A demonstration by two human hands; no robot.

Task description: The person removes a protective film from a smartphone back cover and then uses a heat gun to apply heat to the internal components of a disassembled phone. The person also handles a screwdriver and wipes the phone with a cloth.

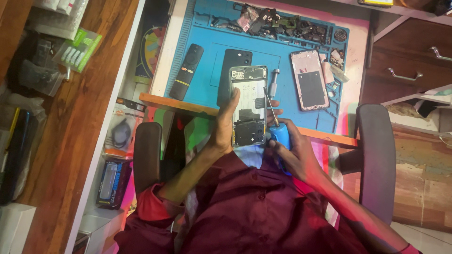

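My left hand [225, 124] grips an opened phone [248, 106] by its left edge, back cover off, with the white inner plate and dark circuit parts showing. My right hand [292, 153] holds a blue-handled screwdriver [278, 129]; its thin shaft points up along the phone's right edge. Both hands are above my lap, just in front of the desk edge.
On the blue work mat [202, 37] lie a black remote [187, 71], a black phone back cover [233, 61], a silver tool [273, 81], a phone frame [309, 81] and several small parts at the top. Chair armrests [147, 157] flank me. Drawers [414, 61] stand at the right.
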